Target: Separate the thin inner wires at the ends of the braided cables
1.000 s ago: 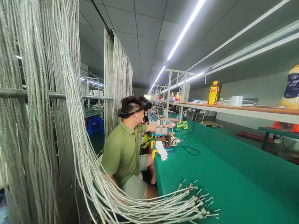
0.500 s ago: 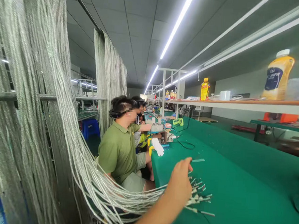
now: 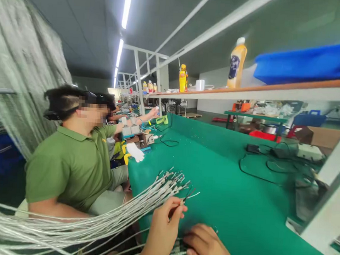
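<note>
My left hand (image 3: 166,222) pinches one cable near its stripped end (image 3: 186,198), between thumb and fingertips. Thin dark, red and white wires fan out past the pinch. Beside it, my right hand (image 3: 211,247) is curled low over the table around a few silvery braided cables (image 3: 175,250); its fingers partly hide them, and small tips show beyond the knuckles. A thick bundle of the same silvery cables (image 3: 150,198) runs in from the left, its stripped ends lying on the green tabletop (image 3: 226,197).
A co-worker in a green shirt (image 3: 71,163) sits close on the left. A white glove (image 3: 135,151) lies on the table edge before a small machine (image 3: 150,137). Black cords (image 3: 260,174) and a white post (image 3: 325,200) stand right. Bottles (image 3: 236,66) line the shelf above.
My view has turned right and down. One hand was over the cable ends before; now both hands are in view, the left pinching a single cable. The bundle lies further left in view.
</note>
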`<state>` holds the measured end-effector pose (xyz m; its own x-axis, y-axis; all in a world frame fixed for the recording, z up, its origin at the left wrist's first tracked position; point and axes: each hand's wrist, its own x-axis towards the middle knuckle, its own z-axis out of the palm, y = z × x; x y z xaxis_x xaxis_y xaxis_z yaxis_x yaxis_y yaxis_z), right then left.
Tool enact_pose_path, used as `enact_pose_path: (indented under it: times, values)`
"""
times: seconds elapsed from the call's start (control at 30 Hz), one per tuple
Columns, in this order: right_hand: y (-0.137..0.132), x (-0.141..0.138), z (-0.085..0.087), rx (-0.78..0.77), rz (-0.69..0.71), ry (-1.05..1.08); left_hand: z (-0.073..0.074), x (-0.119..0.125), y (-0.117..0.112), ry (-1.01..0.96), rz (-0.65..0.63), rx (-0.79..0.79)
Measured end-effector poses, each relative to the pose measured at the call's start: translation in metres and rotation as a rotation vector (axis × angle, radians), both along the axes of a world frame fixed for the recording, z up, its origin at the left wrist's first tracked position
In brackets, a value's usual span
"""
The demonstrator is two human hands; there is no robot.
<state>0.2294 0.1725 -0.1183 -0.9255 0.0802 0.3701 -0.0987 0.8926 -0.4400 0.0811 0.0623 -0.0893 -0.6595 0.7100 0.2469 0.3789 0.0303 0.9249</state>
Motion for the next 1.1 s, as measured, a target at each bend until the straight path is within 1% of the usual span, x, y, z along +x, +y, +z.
enact_pose_path:
  times: [0.07,0.13,0.2,0.23,0.33,0.43,0.5,0.53,0.67,0.73,0.87,0.97,1.1]
  values:
    - [-0.006,0.004,0.012,-0.159,-0.099,0.049,-0.017,0.016,-0.001,0.071,-0.042,-0.058]
    - [-0.006,0.004,0.015,-0.341,-0.207,0.113,-0.026,0.023,-0.001,0.133,-0.063,-0.101]
    - [-0.002,0.001,0.010,-0.517,-0.294,0.158,-0.029,0.024,0.000,0.143,-0.062,-0.135]
    - [0.002,-0.001,0.006,-0.594,-0.313,0.171,-0.029,0.023,0.000,0.126,-0.063,-0.142]
    - [0.013,-0.005,-0.002,-0.779,-0.309,0.214,-0.029,0.020,0.000,0.047,-0.101,-0.132]
    - [0.020,-0.007,-0.002,-0.911,-0.303,0.279,-0.030,0.020,-0.001,-0.005,-0.143,-0.129]
    - [0.022,-0.006,0.000,-0.961,-0.291,0.297,-0.031,0.020,-0.001,-0.010,-0.164,-0.136]
    - [0.023,-0.006,0.001,-0.962,-0.277,0.292,-0.031,0.020,-0.001,-0.010,-0.173,-0.137]
    - [0.022,-0.006,0.004,-0.874,-0.203,0.254,-0.029,0.019,-0.001,-0.039,-0.185,-0.144]
    - [0.022,-0.006,0.006,-0.868,-0.180,0.256,-0.027,0.019,-0.001,-0.036,-0.183,-0.161]
    - [0.024,-0.006,0.005,-0.917,-0.191,0.271,-0.027,0.020,-0.001,-0.003,-0.196,-0.200]
    - [0.024,-0.006,0.003,-0.990,-0.211,0.273,-0.028,0.021,-0.002,0.014,-0.216,-0.238]
    - [0.021,-0.006,0.001,-1.074,-0.227,0.223,-0.027,0.022,-0.003,0.041,-0.245,-0.272]
